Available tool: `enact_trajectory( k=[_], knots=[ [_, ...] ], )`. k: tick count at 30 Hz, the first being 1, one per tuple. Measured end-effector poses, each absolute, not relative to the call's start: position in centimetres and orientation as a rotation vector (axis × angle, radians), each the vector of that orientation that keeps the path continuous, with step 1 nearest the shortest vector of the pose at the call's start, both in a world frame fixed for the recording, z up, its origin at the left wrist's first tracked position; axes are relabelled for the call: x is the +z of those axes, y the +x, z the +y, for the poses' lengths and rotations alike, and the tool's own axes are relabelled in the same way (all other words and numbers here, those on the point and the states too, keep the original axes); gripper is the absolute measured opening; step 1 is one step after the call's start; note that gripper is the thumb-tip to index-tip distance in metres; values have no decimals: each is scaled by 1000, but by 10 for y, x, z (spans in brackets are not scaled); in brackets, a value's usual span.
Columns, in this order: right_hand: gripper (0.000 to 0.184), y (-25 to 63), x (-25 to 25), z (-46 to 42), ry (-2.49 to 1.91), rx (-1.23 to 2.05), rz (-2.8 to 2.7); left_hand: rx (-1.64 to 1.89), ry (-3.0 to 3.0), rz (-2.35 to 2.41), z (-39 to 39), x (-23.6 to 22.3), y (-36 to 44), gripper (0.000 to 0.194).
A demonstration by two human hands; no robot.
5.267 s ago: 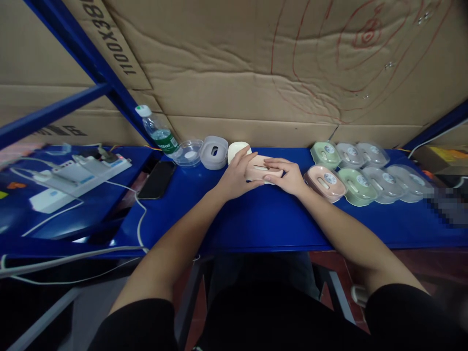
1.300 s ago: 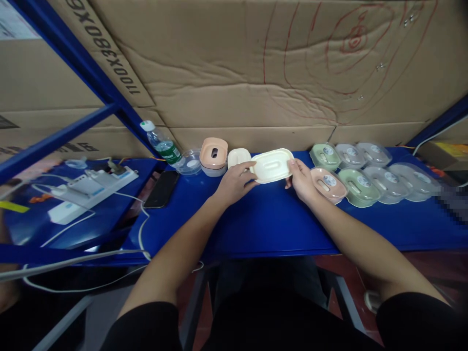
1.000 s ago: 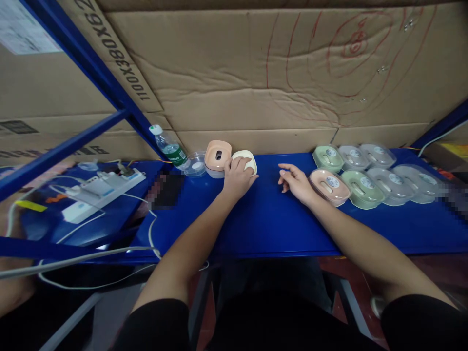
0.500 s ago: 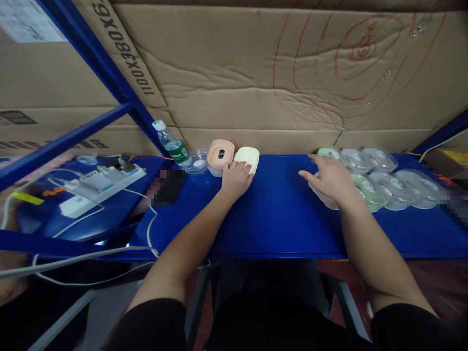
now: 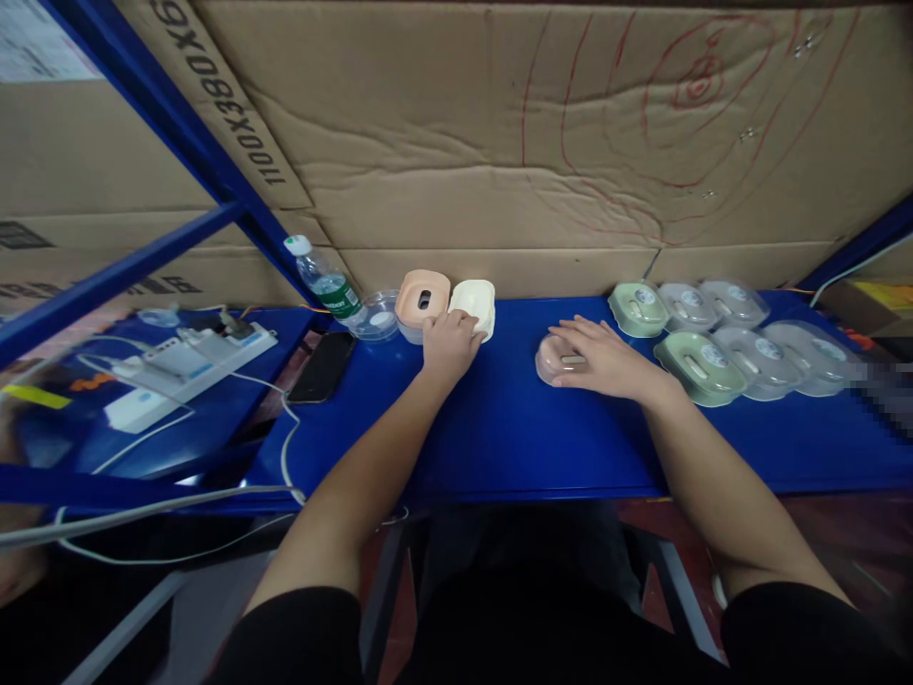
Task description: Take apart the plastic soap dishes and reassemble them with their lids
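Observation:
Fingers curled, my left hand (image 5: 451,347) is at the near left side of a shallow cream plastic piece (image 5: 476,297), perhaps a lid or small box. Touching it on the left is a peach-coloured container (image 5: 423,295) with a dark oval slot on top. My right hand (image 5: 606,357) lies over a small pink container (image 5: 548,360) and grips it from the right. A pale handle-like bar shows on the pink container under my fingers. Part of that container is hidden by my hand.
Several lidded containers, among them a green one (image 5: 638,309) and a grey one (image 5: 760,362), stand in two rows at right. Left stand a water bottle (image 5: 335,290), a clear round dish (image 5: 376,319), a phone (image 5: 322,367) and a power strip (image 5: 189,376) with cables. Cardboard (image 5: 428,124) backs the blue table (image 5: 542,447).
My right hand has moved left, bringing the pink container from beside the green containers toward the middle of the table. My left hand stays at the cream piece.

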State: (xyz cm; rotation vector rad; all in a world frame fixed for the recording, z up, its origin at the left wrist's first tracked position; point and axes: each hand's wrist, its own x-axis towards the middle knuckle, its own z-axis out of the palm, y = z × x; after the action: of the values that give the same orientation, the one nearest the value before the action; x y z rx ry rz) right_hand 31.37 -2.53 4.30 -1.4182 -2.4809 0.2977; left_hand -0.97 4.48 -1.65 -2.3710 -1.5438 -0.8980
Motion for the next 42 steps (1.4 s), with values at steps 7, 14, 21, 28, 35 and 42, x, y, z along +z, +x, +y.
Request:
enact_trajectory(
  k=[7, 14, 21, 28, 35, 42],
  knots=[
    [106, 326, 36, -15, -1551, 282, -2501, -858, -2358, -1538, 41, -16, -9, 25],
    [105, 312, 42, -21, -1455, 306, -2481, -841, -2346, -1525, 40, -12, -9, 33],
    [75, 294, 49, -29, -1264, 226, -2161, -1087, -2428, -1201, 16, 7, 0, 52],
    [70, 292, 47, -41, -1148, 491, -1641, -1063, -2620, -889, -18, 27, 14, 37],
    [56, 290, 56, -38, -1114, 742, -1589, -879, -2734, -962, -22, 46, 9, 26],
    [74, 302, 46, -20, -1044, 750, -1464, -1310, -2265, -1211, -5, 46, -24, 31]
  ],
)
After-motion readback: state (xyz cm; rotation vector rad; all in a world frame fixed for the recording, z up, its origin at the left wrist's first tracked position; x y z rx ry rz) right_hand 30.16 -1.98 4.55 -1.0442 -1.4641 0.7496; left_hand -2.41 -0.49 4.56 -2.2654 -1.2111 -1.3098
